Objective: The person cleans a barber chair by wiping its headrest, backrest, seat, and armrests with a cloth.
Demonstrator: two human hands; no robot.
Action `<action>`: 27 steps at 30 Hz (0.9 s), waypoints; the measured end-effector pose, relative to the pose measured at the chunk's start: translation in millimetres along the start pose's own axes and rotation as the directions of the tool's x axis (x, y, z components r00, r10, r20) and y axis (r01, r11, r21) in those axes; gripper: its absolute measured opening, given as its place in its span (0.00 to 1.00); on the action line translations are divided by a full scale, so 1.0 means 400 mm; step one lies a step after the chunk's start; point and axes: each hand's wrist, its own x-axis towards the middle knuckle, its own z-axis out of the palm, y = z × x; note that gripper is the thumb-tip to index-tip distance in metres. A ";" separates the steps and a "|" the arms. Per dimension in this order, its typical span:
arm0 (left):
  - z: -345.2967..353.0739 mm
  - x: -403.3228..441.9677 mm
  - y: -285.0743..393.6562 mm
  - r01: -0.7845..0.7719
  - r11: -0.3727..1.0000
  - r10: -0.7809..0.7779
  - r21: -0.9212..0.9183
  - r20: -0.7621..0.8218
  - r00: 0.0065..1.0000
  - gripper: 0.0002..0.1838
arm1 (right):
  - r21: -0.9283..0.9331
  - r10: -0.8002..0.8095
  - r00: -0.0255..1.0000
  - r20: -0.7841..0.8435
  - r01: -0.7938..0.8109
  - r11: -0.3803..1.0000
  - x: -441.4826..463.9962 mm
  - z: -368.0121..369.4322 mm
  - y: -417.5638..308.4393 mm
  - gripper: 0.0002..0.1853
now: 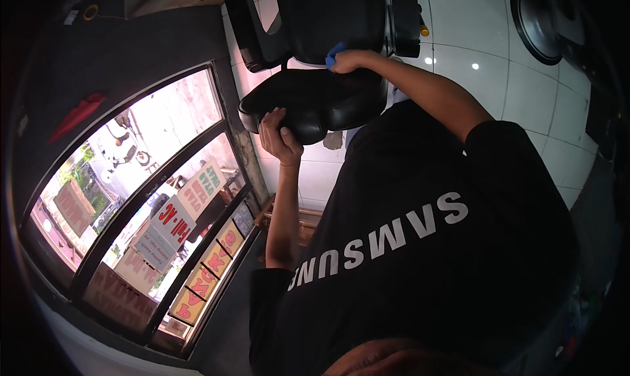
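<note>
A black padded chair stands in front of me, with a rounded near cushion (pixel 295 100) and a flatter cushion (pixel 331 21) beyond it. My left hand (pixel 281 138) rests on the left part of the near cushion, its fingers spread over the edge. In my right hand (pixel 348 62) is a bunched blue cloth (pixel 335 54), gripped at the gap between the two cushions. The cloth's lower part is hidden by my fingers. Dark armrests (pixel 246 28) flank the far cushion.
White floor tiles (pixel 459 61) surround the chair. On the left is a framed glass door or window (pixel 131 212) with signs on it. A round dark base (pixel 541 25) sits at upper right. A red cloth-like item (pixel 77 117) is against the dark surface at left.
</note>
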 end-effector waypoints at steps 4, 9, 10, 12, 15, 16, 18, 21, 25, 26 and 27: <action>0.005 0.002 0.003 -0.009 1.000 0.009 -0.004 -0.014 1.000 0.20 | 0.205 -0.241 0.970 0.016 0.232 0.951 -0.249 -0.090 -0.251 0.29; 0.005 -0.003 -0.004 -0.008 1.000 0.008 -0.017 -0.017 1.000 0.20 | 0.103 -0.569 0.799 -0.193 0.593 0.798 -0.036 0.051 -0.068 0.20; 0.004 -0.001 -0.002 -0.008 1.000 0.007 -0.012 -0.016 1.000 0.20 | 0.088 -0.375 0.927 -0.006 0.374 0.923 -0.002 0.019 -0.036 0.20; 0.005 0.001 0.005 -0.003 1.000 0.003 -0.006 -0.018 1.000 0.20 | -0.080 -0.109 0.994 0.029 0.111 0.991 0.115 0.053 0.128 0.21; 0.007 0.008 0.004 -0.004 1.000 0.004 -0.005 -0.019 1.000 0.21 | -0.200 0.183 0.983 -0.026 -0.184 0.962 0.102 0.041 0.291 0.21; 0.009 0.008 0.003 -0.003 1.000 0.003 -0.002 -0.023 1.000 0.21 | -0.292 0.200 0.980 0.004 -0.190 0.937 0.137 0.056 0.372 0.20; 0.001 -0.005 0.009 0.009 1.000 -0.009 0.001 -0.022 1.000 0.21 | -0.395 0.255 0.963 0.085 -0.203 0.896 0.161 0.073 0.396 0.20; 0.008 -0.001 0.004 0.005 1.000 -0.005 -0.004 -0.032 0.999 0.22 | -0.391 0.207 0.966 0.157 -0.132 0.911 0.138 0.046 0.280 0.22; 0.006 -0.002 0.004 0.005 1.000 -0.005 -0.003 -0.024 1.000 0.22 | 0.040 -0.050 0.993 0.104 0.046 0.998 0.185 0.049 -0.006 0.36; 0.006 -0.001 0.004 0.005 1.000 -0.006 -0.005 -0.024 1.000 0.22 | 0.133 -0.097 0.990 0.102 0.083 0.988 0.165 0.043 -0.096 0.39; 0.008 0.000 0.003 0.007 1.000 -0.007 0.002 -0.023 1.000 0.21 | 0.274 -0.210 0.977 0.019 0.197 0.941 0.130 0.057 -0.182 0.34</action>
